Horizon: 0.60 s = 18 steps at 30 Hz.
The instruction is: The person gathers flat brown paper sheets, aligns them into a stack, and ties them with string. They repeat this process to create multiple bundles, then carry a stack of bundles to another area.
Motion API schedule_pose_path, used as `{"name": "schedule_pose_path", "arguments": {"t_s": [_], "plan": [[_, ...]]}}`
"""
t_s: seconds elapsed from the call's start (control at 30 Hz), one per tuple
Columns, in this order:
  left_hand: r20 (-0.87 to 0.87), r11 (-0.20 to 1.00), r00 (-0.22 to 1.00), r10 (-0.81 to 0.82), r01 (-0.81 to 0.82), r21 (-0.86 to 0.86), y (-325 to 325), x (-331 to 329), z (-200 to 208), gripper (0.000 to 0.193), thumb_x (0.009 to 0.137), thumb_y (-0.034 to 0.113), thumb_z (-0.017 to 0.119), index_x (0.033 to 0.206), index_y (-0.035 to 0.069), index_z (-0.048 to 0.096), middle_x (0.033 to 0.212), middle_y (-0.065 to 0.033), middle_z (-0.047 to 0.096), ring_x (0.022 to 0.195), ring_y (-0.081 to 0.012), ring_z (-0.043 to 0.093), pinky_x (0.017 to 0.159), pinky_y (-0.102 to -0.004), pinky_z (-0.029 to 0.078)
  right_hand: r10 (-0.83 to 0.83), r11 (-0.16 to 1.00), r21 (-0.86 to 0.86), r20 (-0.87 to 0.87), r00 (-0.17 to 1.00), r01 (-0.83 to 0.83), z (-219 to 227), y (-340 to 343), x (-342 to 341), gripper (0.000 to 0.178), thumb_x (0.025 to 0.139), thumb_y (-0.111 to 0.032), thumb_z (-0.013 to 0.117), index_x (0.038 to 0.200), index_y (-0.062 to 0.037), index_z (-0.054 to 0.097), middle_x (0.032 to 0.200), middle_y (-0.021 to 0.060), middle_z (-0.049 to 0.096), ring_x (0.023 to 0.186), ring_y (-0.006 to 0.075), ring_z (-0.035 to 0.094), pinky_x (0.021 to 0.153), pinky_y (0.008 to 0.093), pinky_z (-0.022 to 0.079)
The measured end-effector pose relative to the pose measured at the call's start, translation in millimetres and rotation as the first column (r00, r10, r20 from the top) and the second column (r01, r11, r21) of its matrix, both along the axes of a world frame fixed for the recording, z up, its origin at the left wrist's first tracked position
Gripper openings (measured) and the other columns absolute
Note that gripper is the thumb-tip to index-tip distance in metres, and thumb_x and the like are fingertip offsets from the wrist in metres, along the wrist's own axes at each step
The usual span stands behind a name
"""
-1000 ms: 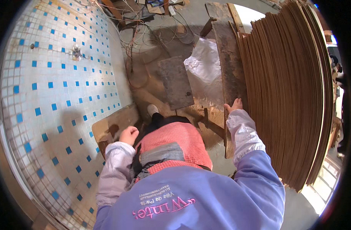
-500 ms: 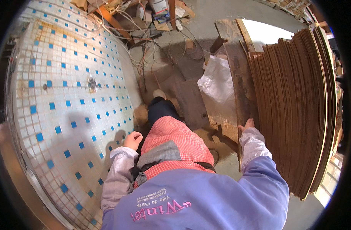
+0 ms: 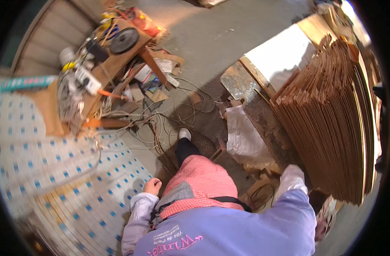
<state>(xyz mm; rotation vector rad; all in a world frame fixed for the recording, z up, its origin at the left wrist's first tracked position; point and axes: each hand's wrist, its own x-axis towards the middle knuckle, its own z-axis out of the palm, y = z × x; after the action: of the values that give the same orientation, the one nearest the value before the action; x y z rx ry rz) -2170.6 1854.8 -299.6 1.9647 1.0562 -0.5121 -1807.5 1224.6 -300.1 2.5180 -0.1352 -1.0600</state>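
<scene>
My left hand (image 3: pixel 152 186) hangs beside my checked red apron (image 3: pixel 199 175), over the edge of the white surface with blue squares (image 3: pixel 75 196). Its fingers are loosely curled in, and nothing shows in them. My right arm reaches forward to the near end of a worn dark board (image 3: pixel 271 123), close to a tall stack of thin brown sheets (image 3: pixel 327 128). The pale sleeve (image 3: pixel 292 177) hides most of my right hand, so its fingers and any hold cannot be made out. A crumpled whitish plastic sheet (image 3: pixel 246 132) lies left of that board.
A wooden bench (image 3: pixel 122 59) ahead left carries a dark round disc (image 3: pixel 124 41), tape rolls and clutter. Loose cables (image 3: pixel 161 132) tangle on the floor near my foot (image 3: pixel 184 133). A white panel (image 3: pixel 284 55) lies beyond the stack.
My view has swung forward and left, bringing the cluttered bench into sight. My right hand's fingers showed on the board before; now the sleeve hides them. My left hand stays curled at my side.
</scene>
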Motion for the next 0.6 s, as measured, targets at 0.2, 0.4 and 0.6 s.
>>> {"name": "schedule_pose_path", "arguments": {"t_s": [0.2, 0.4, 0.6], "plan": [[0.096, 0.987, 0.988, -0.119, 0.108, 0.119, 113, 143, 36, 0.023, 0.082, 0.021, 0.070, 0.096, 0.002, 0.067, 0.089, -0.0161, 0.072, 0.084, -0.0295, 0.070, 0.076, -0.0392, 0.055, -0.128, 0.826, 0.562, 0.265, 0.956, -0.045, 1, 247, 101, 0.058, 0.078, -0.022, 0.068, 0.132, -0.0045, 0.054, 0.137, 0.0204, 0.053, 0.124, 0.0378, 0.052, 0.106, 0.0457, 0.041], [0.157, 0.900, 0.887, -0.435, 0.433, 0.050, 141, 306, 125, 0.024, 0.083, 0.020, 0.069, 0.100, 0.003, 0.068, 0.095, -0.0163, 0.070, 0.090, -0.0298, 0.069, 0.079, -0.0384, 0.053, -0.207, 0.830, 0.556, 0.255, 0.945, 0.032, -35, 363, 160, 0.092, 0.075, -0.032, 0.077, 0.145, 0.0035, 0.031, 0.151, 0.0238, 0.033, 0.140, 0.0380, 0.031, 0.115, 0.0438, 0.030], [0.266, 0.792, 0.756, -0.599, 0.609, 0.053, 156, 440, 183, 0.027, 0.087, 0.018, 0.067, 0.106, -0.001, 0.065, 0.097, -0.0157, 0.068, 0.091, -0.0265, 0.067, 0.080, -0.0362, 0.052, -0.304, 0.839, 0.504, 0.123, 0.945, 0.205, -39, 374, 153, 0.094, 0.078, -0.038, 0.074, 0.147, 0.0035, 0.026, 0.157, 0.0234, 0.019, 0.144, 0.0381, 0.022, 0.117, 0.0445, 0.025]]}}
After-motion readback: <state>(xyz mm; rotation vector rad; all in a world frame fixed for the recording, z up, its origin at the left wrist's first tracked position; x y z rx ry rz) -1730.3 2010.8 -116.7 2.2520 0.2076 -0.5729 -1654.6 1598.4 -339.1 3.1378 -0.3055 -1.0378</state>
